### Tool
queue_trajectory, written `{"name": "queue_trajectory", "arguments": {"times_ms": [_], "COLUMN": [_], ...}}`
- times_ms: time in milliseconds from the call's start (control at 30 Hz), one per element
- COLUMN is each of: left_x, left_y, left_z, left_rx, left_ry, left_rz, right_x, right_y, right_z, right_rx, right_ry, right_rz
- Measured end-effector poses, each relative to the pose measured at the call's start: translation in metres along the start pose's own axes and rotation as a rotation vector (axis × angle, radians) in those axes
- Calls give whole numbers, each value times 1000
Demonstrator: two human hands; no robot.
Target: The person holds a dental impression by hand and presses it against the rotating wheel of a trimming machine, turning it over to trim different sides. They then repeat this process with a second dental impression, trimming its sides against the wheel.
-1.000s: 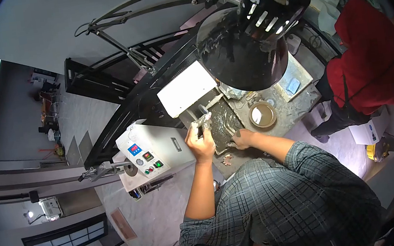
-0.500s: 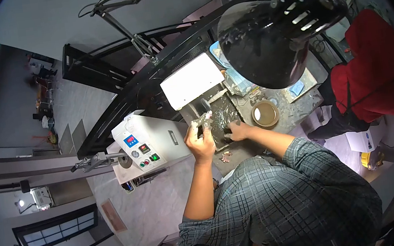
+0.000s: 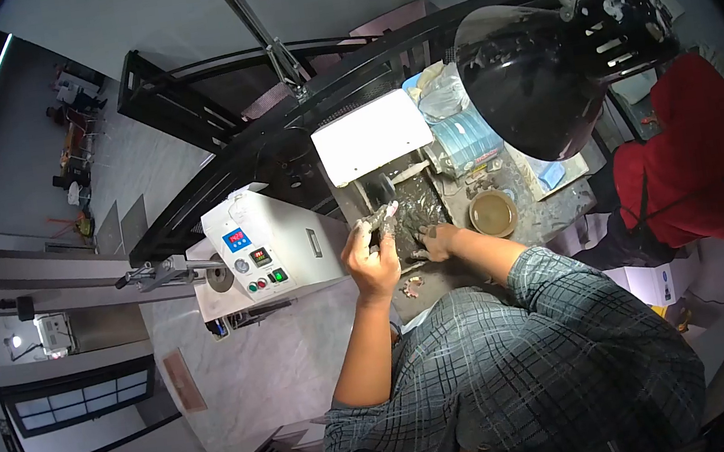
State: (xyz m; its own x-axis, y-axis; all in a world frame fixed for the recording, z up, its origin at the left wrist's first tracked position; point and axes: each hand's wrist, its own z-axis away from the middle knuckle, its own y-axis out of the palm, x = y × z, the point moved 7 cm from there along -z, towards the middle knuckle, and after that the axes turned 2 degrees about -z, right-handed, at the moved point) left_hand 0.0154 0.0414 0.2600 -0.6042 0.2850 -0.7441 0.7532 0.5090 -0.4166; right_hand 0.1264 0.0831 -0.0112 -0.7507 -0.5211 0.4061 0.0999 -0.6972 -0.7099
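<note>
My left hand (image 3: 372, 259) is raised at the left of a dark, wet work tray (image 3: 419, 205). Its fingers are closed round a small mud-smeared piece (image 3: 385, 217) with a pinkish tip. My right hand (image 3: 439, 240) rests low on the tray's near right part, fingers apart and smeared with grey paste. A round bowl of cloudy liquid (image 3: 493, 213) stands to the right of that hand. Small pink and whitish pieces (image 3: 412, 287) lie on the table below the tray.
A white panel (image 3: 372, 138) is behind the tray, a white machine (image 3: 277, 242) at its left. A black lamp (image 3: 535, 80) hangs over the right side, near a blue package (image 3: 466, 141). Another person in red (image 3: 692, 160) is at the far right.
The view has shifted, so the lamp and bowl appear further right. My right hand's fingers, bent down before, now look more spread on the tray. My left hand still holds the piece.
</note>
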Motion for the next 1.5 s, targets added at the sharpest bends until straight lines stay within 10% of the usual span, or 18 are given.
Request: {"name": "queue_trajectory", "arguments": {"times_ms": [200, 267, 400, 467, 500, 533, 700, 800, 967, 1167, 1233, 1433, 1500], "left_x": [-1, 5, 14, 4, 3, 12, 10, 30, 98, 163, 173, 192, 194], "left_y": [-2, -3, -6, -13, -15, -13, -8, 3, 18, 30, 33, 60, 67], "left_z": [-5, -5, -4, -8, -8, -7, 0, 11, 50, 94, 97, 86, 79], "left_rx": [-2, 4, 70, 69, 77, 68, 104, 122, 181, 142, 183, 330, 294], "left_ry": [-90, -218, -291, -241, -225, -233, -268, -316, -480, -792, -752, -626, -579], "left_rz": [167, 278, 286, 271, 263, 312, 295, 322, 191, 284, 127, -108, -119], "right_x": [6, 5, -19, -31, -33, -32, -14, 23, -20, -22, -3, 5, -22], "right_y": [-1, 0, 29, 48, 74, 60, 31, -50, -33, -56, -47, -11, 16], "right_z": [-10, -10, -47, -58, -58, -61, -30, 27, -22, -42, -43, -13, -25], "right_rx": [-62, 269, 79, 267, 186, 169, 290, 5, -422, -339, -143, -498, -265], "right_ry": [-114, -68, -73, -191, -606, -596, -369, 28, -1, 79, 83, -29, 205], "right_rz": [248, 152, 344, 380, 1034, 1051, 927, -18, -90, -115, 18, -299, -358]}}
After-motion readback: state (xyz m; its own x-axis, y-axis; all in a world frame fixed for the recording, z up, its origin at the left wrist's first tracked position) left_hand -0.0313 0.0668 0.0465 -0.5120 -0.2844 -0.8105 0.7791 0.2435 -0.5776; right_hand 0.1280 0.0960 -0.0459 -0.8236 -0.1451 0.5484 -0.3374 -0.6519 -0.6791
